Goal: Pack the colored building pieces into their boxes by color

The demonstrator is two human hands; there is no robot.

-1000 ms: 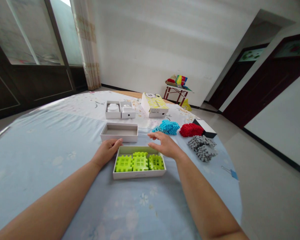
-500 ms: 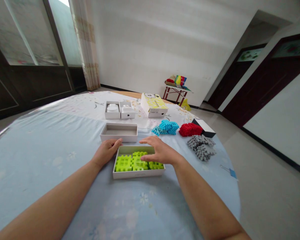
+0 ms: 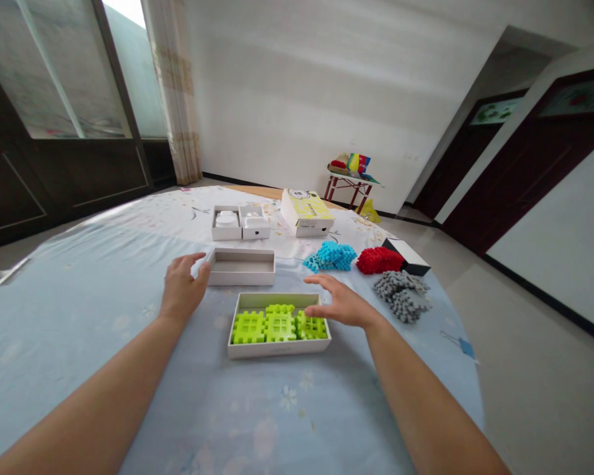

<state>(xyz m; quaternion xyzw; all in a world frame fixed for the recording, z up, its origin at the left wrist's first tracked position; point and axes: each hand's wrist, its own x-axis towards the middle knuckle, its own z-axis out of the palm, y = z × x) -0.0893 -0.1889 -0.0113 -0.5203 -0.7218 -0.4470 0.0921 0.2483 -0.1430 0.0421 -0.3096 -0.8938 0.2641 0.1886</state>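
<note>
A white box (image 3: 280, 349) stands on the blue flowered tablecloth, with several lime-green toothed pieces (image 3: 280, 327) lying inside. Over its right end hovers my right hand (image 3: 344, 303), thumb and fingers spread, holding nothing. My left hand (image 3: 184, 285) is at the left end of a second, bare-bottomed white box (image 3: 241, 277) just behind the green one. Its fingers are apart and hold nothing; whether it touches that box I cannot tell.
Blue pieces (image 3: 330, 256), red pieces (image 3: 379, 260) and grey pieces (image 3: 402, 295) lie in piles at the right, near a black and white box (image 3: 406, 256). Farther back are two small white boxes (image 3: 226, 232) and a yellow-patterned box (image 3: 307, 214).
My left hand has moved left, off the green pieces' box to the end of the other box, and opened. My right hand has shifted slightly right, uncovering more green pieces.
</note>
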